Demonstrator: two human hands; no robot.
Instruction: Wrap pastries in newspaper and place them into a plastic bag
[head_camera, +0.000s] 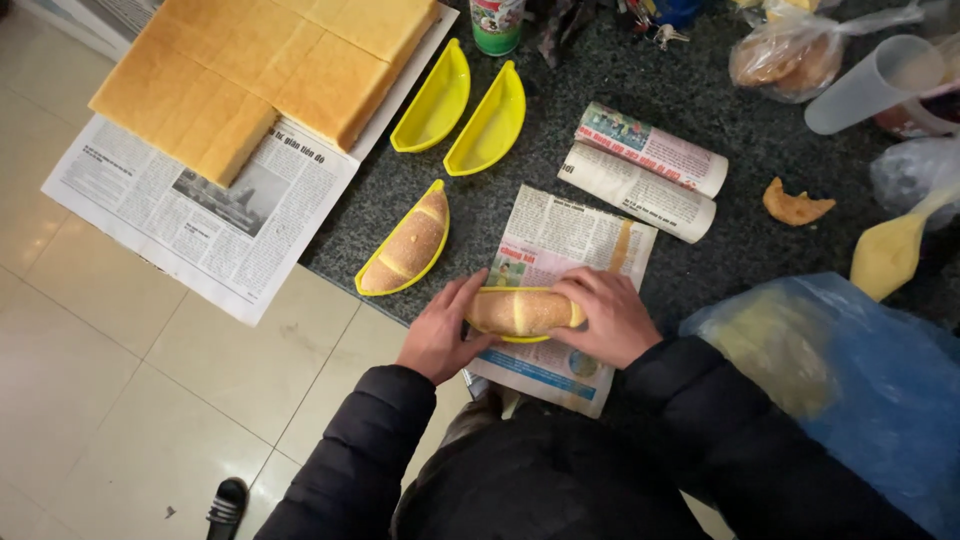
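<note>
Left hand (437, 335) and right hand (607, 318) both closed around a filled bread roll (520, 311), gripping it from either end. Roll pressed into a yellow boat-shaped tray (512, 338), directly between the fingers, on a newspaper sheet (560, 240). Just beyond the left fingertips: another filled yellow tray (405, 250). Farther out, two empty yellow trays (460, 105). Past the right fingers, two rolled newspapers (645, 170).
</note>
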